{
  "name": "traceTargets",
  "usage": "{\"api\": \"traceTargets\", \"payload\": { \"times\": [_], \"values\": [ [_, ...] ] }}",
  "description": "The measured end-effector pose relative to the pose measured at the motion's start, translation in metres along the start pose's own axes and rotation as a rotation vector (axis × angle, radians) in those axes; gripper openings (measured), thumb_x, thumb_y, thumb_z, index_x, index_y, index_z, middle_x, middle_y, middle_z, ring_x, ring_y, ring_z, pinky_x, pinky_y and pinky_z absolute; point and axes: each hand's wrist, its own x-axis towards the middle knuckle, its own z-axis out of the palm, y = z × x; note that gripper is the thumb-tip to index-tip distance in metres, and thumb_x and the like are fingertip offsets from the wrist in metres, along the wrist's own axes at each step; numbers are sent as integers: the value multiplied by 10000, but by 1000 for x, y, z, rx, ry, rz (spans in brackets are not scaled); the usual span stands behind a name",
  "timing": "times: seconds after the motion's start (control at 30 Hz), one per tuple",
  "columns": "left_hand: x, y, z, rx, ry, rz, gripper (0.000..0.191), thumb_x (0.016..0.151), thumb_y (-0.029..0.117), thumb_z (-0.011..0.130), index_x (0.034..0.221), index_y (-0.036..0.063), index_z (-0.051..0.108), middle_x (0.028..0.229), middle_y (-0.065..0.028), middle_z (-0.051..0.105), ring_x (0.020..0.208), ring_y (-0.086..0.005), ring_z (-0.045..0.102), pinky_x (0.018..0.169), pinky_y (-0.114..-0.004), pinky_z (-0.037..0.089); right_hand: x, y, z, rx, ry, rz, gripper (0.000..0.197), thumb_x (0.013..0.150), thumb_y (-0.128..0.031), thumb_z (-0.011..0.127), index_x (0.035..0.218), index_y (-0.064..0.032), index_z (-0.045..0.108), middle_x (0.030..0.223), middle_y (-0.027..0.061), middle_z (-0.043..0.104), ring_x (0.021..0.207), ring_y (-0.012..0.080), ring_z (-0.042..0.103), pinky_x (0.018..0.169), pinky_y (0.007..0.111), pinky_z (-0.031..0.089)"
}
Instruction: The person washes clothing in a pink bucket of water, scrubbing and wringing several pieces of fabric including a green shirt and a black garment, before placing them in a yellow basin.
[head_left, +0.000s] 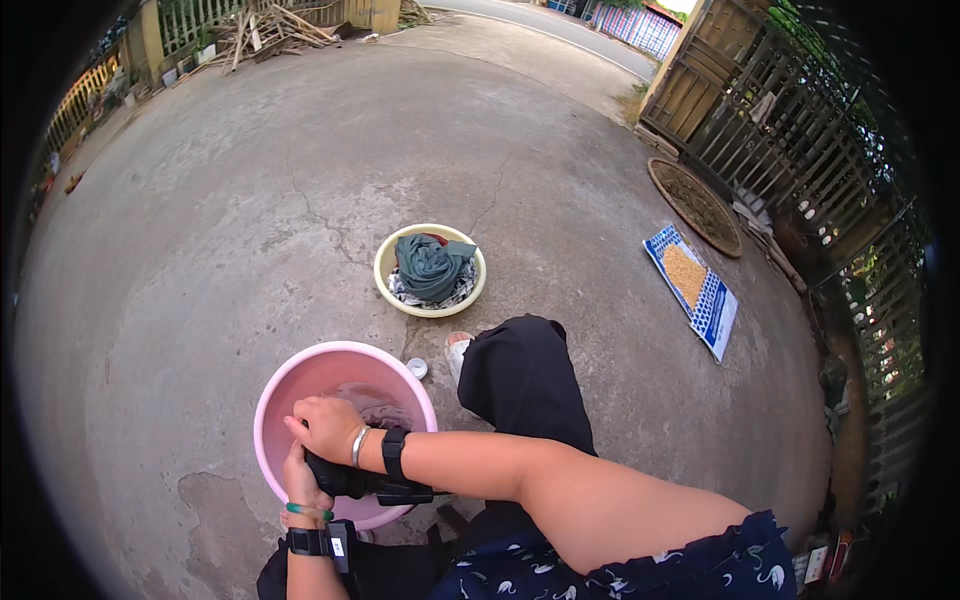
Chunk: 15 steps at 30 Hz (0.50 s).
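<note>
Before me stands a pink plastic basin (274, 375) with some water (382, 401) in its bottom. Over its near left part both hands grip a dark wet-looking cloth (334, 478). My right hand (326, 426) lies on top, its fingers curled over the bunched fabric. Below it, my left hand (302, 480) holds the same cloth from the left, its fingers partly hidden. Some of the cloth is covered by my right forearm. Farther ahead, a pale yellow basin (384, 289) holds a twisted grey-green garment (431, 266) on top of patterned fabric (457, 294).
A small white round container (417, 367) sits right of the pink basin, near my foot (456, 349). On the concrete to the right lie a blue-and-white sack (712, 322) bearing grain (684, 276) and a round woven tray (731, 244). A slatted fence (780, 127) runs behind them.
</note>
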Motion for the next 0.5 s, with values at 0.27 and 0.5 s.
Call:
{"api": "traceTargets", "payload": {
  "times": [0.27, 0.5],
  "values": [
    [12, -12, -41, 103, -58, -49, 328, 910, 271, 371, 1077, 29, 516, 1019, -100, 594, 901, -203, 592, 788, -316, 478, -30, -6, 6, 65, 2, -13, 261, 802, -281, 522, 694, -45, 551, 730, 153, 579, 714, 329, 575, 649, 412, 458],
    [-13, -2, -9, 463, -198, 203, 275, 804, 229, 591, 971, 16, 537, 887, -71, 589, 766, -143, 563, 734, -265, 454, -12, 58, -20, 371, 24, 471, 414, 831, -371, 513, 634, -10, 566, 575, 146, 546, 542, 239, 528, 564, 370, 410]
  ]
}}
